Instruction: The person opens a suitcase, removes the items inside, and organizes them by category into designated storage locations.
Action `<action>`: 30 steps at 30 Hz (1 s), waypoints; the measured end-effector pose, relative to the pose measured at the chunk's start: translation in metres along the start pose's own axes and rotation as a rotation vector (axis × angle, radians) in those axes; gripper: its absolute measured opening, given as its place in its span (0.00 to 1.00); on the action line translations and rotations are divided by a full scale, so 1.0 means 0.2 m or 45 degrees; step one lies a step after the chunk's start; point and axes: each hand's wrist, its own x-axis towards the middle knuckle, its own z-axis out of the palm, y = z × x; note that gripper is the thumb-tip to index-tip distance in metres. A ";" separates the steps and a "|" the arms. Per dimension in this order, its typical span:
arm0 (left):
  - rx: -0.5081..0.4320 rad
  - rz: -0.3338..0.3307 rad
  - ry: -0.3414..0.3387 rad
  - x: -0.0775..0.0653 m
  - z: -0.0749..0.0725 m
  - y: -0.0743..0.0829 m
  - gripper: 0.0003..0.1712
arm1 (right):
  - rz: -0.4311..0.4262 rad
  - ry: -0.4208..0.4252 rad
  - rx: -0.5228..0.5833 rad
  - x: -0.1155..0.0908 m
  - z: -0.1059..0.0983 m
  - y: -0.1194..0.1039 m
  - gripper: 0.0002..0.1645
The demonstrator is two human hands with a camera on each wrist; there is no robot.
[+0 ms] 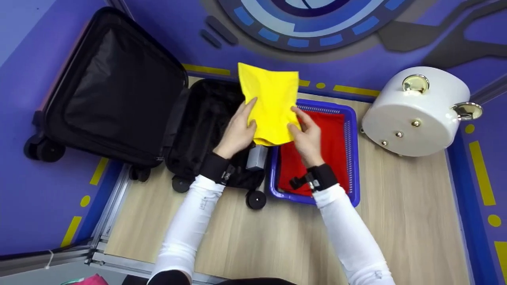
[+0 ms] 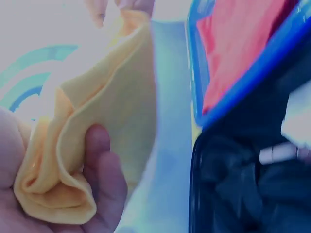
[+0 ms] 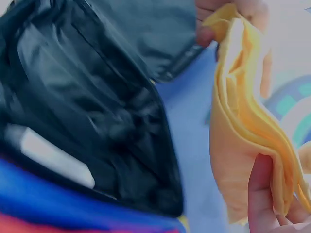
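White sleeves (image 1: 198,221) enter at 7 and 5 o'clock; all clock positions take the yellow cloth (image 1: 273,107) as dial centre in the head view.

Suitcase (image 1: 126,87): open, raised lid at 9 o'clock, flat shell (image 1: 198,118) at 8 o'clock. Blue basket (image 1: 354,166): 4 to 5 o'clock, beside the shell. White drum (image 1: 396,114): 3 o'clock, gold-coloured fittings visible, just beyond the basket. Red fabric (image 1: 334,150): inside the basket. Yellow cloth: held up between both hands; both wrist views show several folded layers.

Left hand (image 1: 236,134), 8 o'clock: thumb and fingers pinch the cloth's near side. Right hand (image 1: 307,138), 4 to 5 o'clock: thumb on one face, fingers on the other, gripping the opposite side. Grey box (image 1: 257,158), 6 to 7 o'clock: appears to lie in the shell at its basket-side edge.

Caution: the layers may slide apart if either pinch catches only the outer fold. Uneven slack between the hands could twist the fold. Lowering the cloth without clearance could snag the basket rim or shift the grey box; its height above both cannot be told.
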 end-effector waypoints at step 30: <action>0.544 -0.048 -0.577 -0.20 0.68 -0.11 0.54 | 0.486 -0.303 -0.482 -0.31 -0.78 0.31 0.48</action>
